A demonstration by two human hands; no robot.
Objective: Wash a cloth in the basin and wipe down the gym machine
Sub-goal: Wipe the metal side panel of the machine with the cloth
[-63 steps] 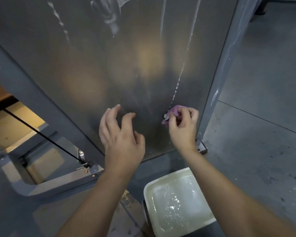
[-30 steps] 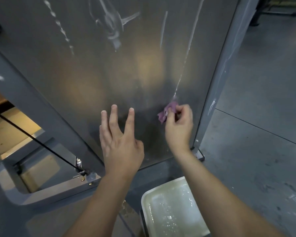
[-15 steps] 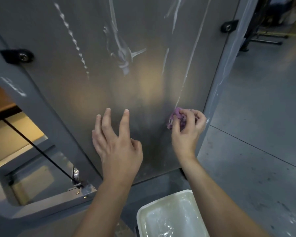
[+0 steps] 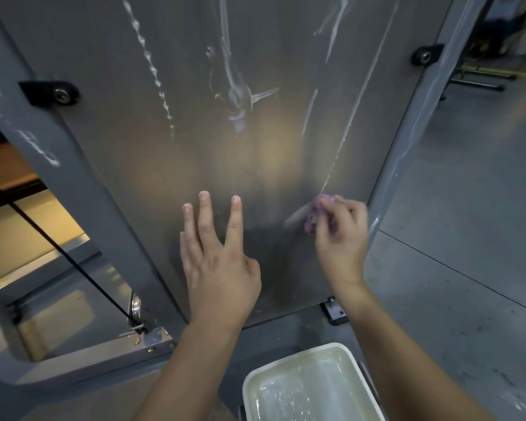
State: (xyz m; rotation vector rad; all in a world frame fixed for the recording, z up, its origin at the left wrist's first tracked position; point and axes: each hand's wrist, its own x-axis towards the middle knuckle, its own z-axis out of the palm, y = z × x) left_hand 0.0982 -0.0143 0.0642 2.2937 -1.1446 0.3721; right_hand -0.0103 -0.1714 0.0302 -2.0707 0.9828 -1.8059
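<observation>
Purple cloth (image 4: pixel 316 215), bunched in our right hand (image 4: pixel 340 238), has slid rightward along the wet panel (image 4: pixel 255 153); our left hand (image 4: pixel 219 256) stays spread, so wiping continues.

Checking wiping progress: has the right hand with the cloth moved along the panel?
Cannot tell: right hand and cloth stay near the panel's lower right edge; camera tilted.

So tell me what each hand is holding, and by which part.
The right hand grips the small bunched purple cloth in its fingers; which part cannot be told. The left hand holds nothing, fingers spread.
</observation>
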